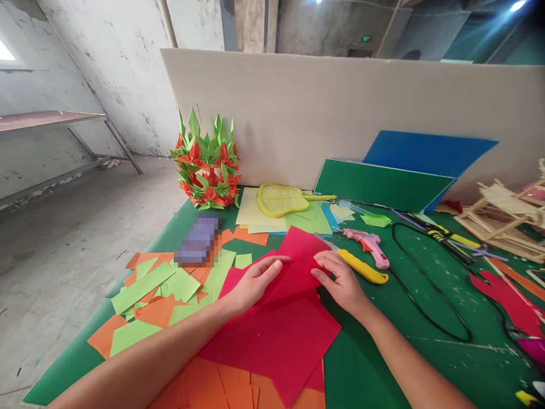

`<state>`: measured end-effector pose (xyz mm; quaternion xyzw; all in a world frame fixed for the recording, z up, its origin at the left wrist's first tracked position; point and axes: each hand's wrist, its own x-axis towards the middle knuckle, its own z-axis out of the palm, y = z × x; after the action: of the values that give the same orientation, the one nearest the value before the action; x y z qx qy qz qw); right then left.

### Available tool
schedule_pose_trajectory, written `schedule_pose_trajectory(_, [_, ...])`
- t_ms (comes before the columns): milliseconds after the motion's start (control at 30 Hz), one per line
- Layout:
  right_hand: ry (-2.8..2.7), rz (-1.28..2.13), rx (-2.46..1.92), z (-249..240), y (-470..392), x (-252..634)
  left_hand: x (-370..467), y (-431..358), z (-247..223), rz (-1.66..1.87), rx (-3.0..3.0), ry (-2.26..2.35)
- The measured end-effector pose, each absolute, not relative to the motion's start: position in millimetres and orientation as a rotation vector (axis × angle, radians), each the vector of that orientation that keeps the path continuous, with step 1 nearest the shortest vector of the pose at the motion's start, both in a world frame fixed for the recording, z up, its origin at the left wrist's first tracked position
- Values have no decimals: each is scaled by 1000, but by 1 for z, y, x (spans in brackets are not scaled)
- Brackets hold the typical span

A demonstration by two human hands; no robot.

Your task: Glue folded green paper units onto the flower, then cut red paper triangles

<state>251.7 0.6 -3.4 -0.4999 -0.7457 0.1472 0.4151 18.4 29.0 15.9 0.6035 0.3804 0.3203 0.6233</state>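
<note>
Centrally, a flat, bright red paper sheet (298, 245) sits above larger red paper pieces (272, 335) on the green tabletop (357, 363). The left hand (255, 281), half curled, has its fingers over the sheet's left side; the right hand (338, 281), loosely bent, reaches its right edge, thumb and fingertips slightly parted. Whether either grips it, I cannot tell. Just beyond the right hand lies a yellow-handled utility knife (361, 267).
</note>
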Motion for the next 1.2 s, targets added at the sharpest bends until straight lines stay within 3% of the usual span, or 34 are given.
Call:
schedule_pose_trajectory(367, [-1840,342,-1394,-12,-3,241,23,19,13,701,1469,886])
schedule_pose_trajectory(633, [-1485,178,-1363,-7,0,245,26,27,5,805,970,854])
schedule_pose_trajectory(700, [-1296,344,-1361,-9,2,247,26,28,7,865,891,827])
schedule_pose_trajectory(933, [-970,1410,-1035,-6,-4,232,27,24,10,793,961,736])
schedule_pose_trajectory(1200, [-668,1413,-1005,-3,-5,224,28,22,4,740,1095,784])
